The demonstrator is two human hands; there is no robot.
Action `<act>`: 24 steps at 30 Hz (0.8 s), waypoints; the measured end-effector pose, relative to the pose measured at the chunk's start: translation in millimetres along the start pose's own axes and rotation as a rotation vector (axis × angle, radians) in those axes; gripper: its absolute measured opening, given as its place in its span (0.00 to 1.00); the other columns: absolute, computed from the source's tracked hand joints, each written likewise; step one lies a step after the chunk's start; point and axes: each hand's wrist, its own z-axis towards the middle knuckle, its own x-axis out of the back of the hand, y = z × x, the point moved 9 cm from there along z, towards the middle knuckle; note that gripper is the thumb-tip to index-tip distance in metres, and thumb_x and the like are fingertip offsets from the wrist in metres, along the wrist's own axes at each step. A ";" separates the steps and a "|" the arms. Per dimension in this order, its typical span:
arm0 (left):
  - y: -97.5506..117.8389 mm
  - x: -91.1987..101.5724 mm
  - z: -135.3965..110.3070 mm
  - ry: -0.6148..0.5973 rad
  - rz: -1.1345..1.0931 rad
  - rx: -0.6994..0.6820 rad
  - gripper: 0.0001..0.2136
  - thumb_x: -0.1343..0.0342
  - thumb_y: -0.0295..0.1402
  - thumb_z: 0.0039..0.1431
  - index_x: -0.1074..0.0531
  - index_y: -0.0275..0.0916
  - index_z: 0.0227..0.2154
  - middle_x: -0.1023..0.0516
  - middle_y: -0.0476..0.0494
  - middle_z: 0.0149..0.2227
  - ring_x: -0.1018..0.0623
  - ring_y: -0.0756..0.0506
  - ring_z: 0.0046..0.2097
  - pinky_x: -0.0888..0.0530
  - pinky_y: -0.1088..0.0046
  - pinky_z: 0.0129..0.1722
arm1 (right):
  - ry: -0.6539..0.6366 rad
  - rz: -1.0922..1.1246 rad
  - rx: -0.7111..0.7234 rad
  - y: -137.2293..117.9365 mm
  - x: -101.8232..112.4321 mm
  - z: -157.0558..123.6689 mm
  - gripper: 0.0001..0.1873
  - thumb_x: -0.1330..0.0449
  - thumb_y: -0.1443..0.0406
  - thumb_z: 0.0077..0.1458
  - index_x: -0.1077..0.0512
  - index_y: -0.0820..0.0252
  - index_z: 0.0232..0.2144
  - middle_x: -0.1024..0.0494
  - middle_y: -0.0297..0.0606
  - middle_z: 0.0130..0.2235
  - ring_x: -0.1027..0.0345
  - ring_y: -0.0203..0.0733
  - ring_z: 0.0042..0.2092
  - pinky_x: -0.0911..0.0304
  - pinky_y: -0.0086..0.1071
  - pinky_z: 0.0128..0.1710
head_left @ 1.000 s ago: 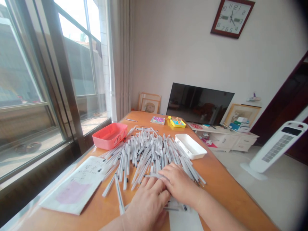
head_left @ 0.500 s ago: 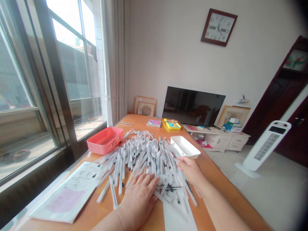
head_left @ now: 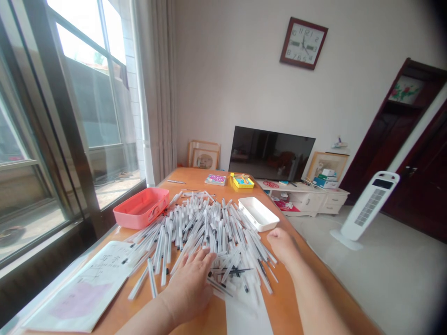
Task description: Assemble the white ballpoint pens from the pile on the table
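The pens (head_left: 206, 223) lie in a wide fan-shaped heap across the middle of the table (head_left: 206, 318), spreading toward the near edge. The left hand (head_left: 193, 277) is over the near side of the heap, palm down, its fingers extended and slightly parted; whether it touches any pens cannot be told. The right hand (head_left: 282, 244) is between the heap and the right edge, its fingers curled in; whether they grip anything cannot be told.

Just beyond it, a white tray (head_left: 260, 216) sits close to the right edge, the outer pens reaching its near side. A strip of bare wood runs along that edge, partly crossed by the right forearm. At the left edge, a coral tray (head_left: 139, 211) stands against the heap's far-left flank, and a booklet (head_left: 78, 295) lies toward the near left corner, with pens over its upper end. A white sheet (head_left: 247, 318) extends from under the nearest pens toward the near edge. A book (head_left: 215, 180) and a yellow box (head_left: 241, 181) lie side by side near the far edge, with bare wood between them and the heap.
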 end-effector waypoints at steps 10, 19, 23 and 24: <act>-3.3 26.5 17.3 0.490 -0.116 0.034 0.20 0.54 0.21 0.54 0.31 0.40 0.49 0.26 0.40 0.49 0.28 0.41 0.53 0.36 0.58 0.58 | -0.031 -0.214 0.009 -12.4 -17.5 -11.2 0.18 0.41 0.48 0.52 0.26 0.56 0.26 0.22 0.43 0.35 0.27 0.49 0.36 0.41 0.35 0.30; 9.6 15.8 10.1 0.411 -0.013 -0.119 0.15 0.53 0.27 0.60 0.29 0.46 0.48 0.25 0.45 0.50 0.29 0.41 0.55 0.52 0.49 0.66 | -0.077 -0.251 0.092 -25.7 -20.1 -22.9 0.13 0.41 0.53 0.53 0.28 0.55 0.24 0.24 0.39 0.30 0.30 0.46 0.31 0.47 0.33 0.27; 22.1 13.0 8.3 0.416 0.000 -0.176 0.13 0.55 0.37 0.66 0.29 0.46 0.49 0.26 0.43 0.52 0.31 0.39 0.58 0.56 0.45 0.67 | -0.052 -0.210 0.157 -49.4 -18.6 -28.0 0.12 0.45 0.56 0.57 0.27 0.55 0.30 0.22 0.39 0.34 0.30 0.43 0.33 0.48 0.31 0.28; 24.0 11.3 8.7 0.414 0.006 -0.184 0.14 0.54 0.39 0.66 0.29 0.46 0.50 0.27 0.43 0.54 0.32 0.38 0.59 0.56 0.45 0.67 | -0.060 -0.197 0.184 -58.3 -21.2 -30.0 0.11 0.45 0.57 0.58 0.27 0.55 0.30 0.22 0.38 0.34 0.30 0.42 0.33 0.48 0.30 0.28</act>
